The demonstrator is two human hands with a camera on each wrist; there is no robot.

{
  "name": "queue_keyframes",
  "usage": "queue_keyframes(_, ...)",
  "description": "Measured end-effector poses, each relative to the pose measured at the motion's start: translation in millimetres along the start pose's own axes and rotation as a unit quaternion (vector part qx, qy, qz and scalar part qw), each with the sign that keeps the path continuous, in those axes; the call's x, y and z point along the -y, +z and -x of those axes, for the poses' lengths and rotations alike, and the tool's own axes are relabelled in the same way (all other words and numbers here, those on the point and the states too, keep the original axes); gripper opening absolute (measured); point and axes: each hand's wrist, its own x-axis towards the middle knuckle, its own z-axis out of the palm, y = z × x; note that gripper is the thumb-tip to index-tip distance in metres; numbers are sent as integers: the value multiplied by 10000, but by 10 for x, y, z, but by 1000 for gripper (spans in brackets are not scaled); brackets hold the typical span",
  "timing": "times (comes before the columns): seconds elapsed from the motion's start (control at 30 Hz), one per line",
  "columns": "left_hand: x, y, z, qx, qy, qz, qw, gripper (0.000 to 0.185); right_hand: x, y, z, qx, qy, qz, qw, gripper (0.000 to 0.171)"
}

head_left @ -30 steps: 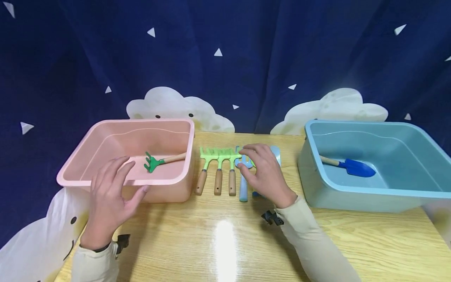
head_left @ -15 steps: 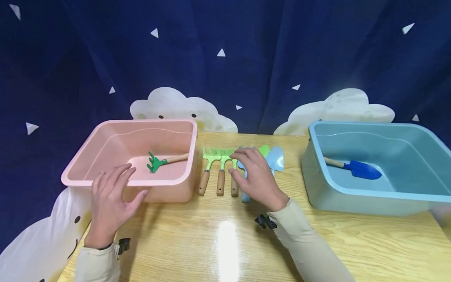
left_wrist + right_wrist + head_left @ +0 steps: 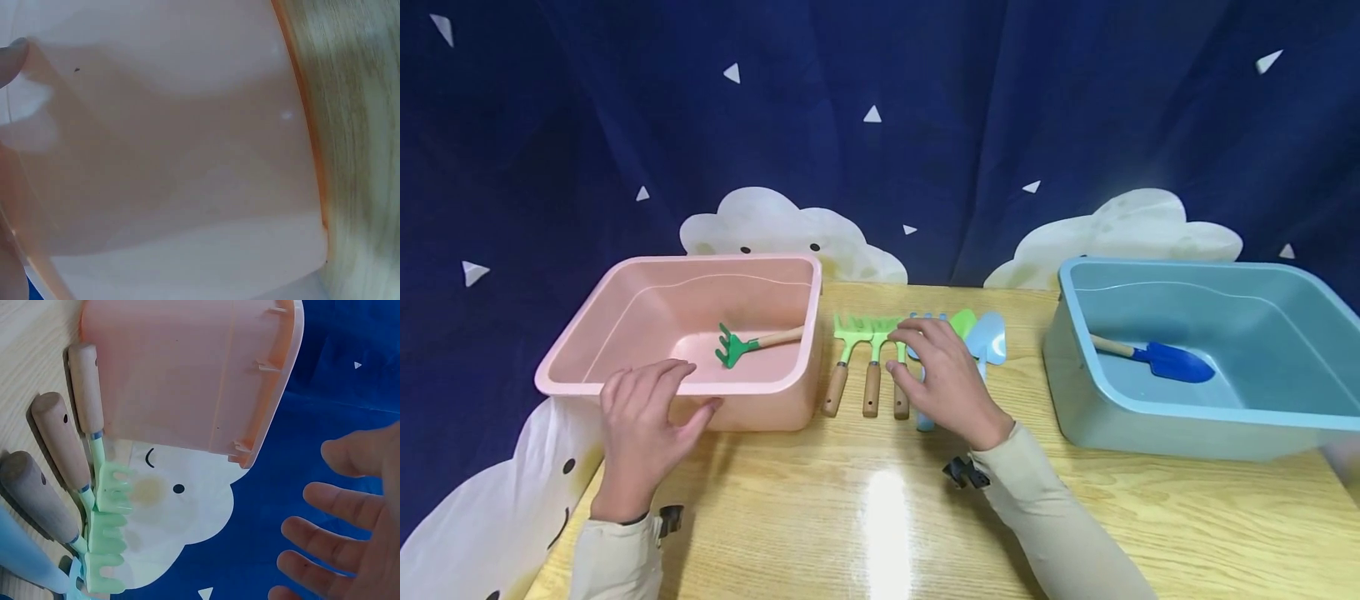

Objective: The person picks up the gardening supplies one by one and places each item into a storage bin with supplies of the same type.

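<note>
Overhead, the head view shows the right hand hovering above a row of garden tools on the table, fingers spread and clamped on nothing. Beneath it lie three light green rakes, a light blue tool and, just beside, a light blue trowel. Each rake lies with its long axis running away from the person: tines at the far end, wooden handle at the near end. The left hand rests with relaxed fingers against the near wall of the pink bin. By judgement, sorting is at an early stage: one dark green rake lies in the pink bin and one dark blue trowel lies in the blue bin; the row on the table remains unsorted.

The left wrist view shows only the pink bin wall at close range, with a fingertip at the left edge.

The right wrist view shows the right hand's fingers straight and apart, holding nothing. The wooden handles lie side by side next to the pink bin.
</note>
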Motion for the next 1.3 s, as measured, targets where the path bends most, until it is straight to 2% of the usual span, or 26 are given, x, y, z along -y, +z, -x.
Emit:
queue_keyframes(0.37, 4, -1, 11, 103, -38, -65, 9999, 61, -10, -12, -11, 103, 39, 42, 9999, 30)
queue_keyframes(1.0, 18, 24, 31, 74, -86, -68, 9999, 59, -32, 88, -33, 446, 171, 5, 9989, 28)
queue_keyframes(1.3, 26, 27, 32, 86, -108, -84, 9999, 59, -18, 241, -65, 845, 382, -137, 9956, 27)
